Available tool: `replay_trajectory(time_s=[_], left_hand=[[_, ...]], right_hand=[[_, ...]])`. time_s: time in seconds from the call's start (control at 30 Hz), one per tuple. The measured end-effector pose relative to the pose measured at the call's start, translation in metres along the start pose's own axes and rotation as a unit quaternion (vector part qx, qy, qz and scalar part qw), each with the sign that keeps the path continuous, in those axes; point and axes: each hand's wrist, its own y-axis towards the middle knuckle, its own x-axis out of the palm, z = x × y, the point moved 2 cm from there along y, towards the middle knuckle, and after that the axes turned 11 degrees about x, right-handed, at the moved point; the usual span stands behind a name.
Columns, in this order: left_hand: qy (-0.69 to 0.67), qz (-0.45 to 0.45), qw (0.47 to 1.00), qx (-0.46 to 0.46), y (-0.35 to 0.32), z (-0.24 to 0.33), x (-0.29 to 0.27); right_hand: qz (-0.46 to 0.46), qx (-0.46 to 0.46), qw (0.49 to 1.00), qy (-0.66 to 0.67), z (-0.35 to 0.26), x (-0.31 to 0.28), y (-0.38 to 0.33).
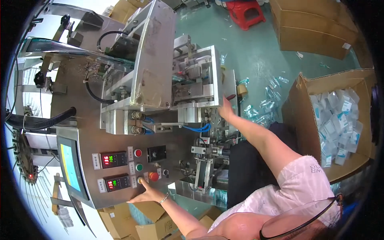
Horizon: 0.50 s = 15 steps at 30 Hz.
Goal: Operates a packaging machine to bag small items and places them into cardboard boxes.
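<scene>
My left hand (147, 195) is at the control panel (120, 142) of a steel machine. Its index finger touches a yellow button (140, 180) beside a red mushroom knob (153, 176); the thumb stretches away, and nothing is held. Farther up and to the right, my right hand (227, 109) reaches in at the edge of the machine's metal frame (217, 76). That frame hides most of its fingers. A dark red handle (231, 97) shows right against this hand; whether I grip it cannot be made out.
A carton (298, 104) of clear pouches (340, 120) stands at the right. Clear plastic scraps (268, 102) litter the green floor. More cartons (312, 28) and a red stool (246, 14) are at the back. A tilted touchscreen (72, 166) borders the panel; blue air hoses (200, 128) run below the frame.
</scene>
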Motion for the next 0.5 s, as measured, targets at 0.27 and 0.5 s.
replay_trajectory(time_s=[0.27, 0.5], left_hand=[[0.057, 0.022, 0.998, 0.020, 0.000, -0.002, 0.008], [-0.040, 0.021, 0.999, 0.017, 0.001, -0.012, 0.008]], right_hand=[[-0.076, -0.040, 0.994, -0.073, -0.006, 0.001, -0.043], [-0.167, -0.017, 0.985, 0.034, -0.014, 0.032, -0.036]])
